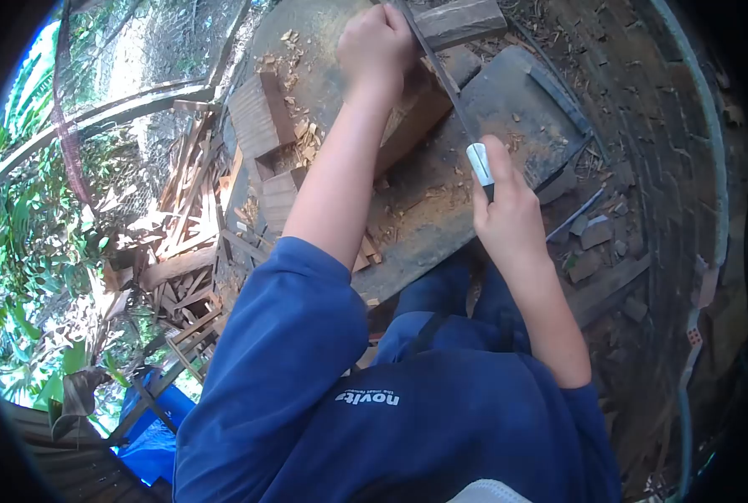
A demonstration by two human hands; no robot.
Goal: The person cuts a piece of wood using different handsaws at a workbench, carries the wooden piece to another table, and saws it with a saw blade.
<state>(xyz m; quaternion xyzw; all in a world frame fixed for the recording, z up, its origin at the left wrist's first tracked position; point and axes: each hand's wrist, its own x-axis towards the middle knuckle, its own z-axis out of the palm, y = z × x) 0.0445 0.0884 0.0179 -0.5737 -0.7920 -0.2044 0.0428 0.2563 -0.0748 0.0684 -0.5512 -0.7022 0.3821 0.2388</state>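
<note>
My right hand (508,201) is wrapped round the dark handle of a long, narrow metal tool (441,75) with a pale collar. Its blade runs up and left to the top edge of the view. There my left hand (378,42) is closed in a fist at the blade's far end; what its fingers hold is hidden. Beneath my left forearm a brown wooden block (416,126) lies at a slant on the worn work surface (424,226). A notched wooden piece (261,113) with chips in its recess lies to the left.
A greyish block (462,21) lies at the top, behind the blade. Split wood scraps (194,201) are heaped left of the work surface. Stone or wood pieces (592,235) lie on the ground at right. A blue sheet (152,436) shows at lower left, below green plants.
</note>
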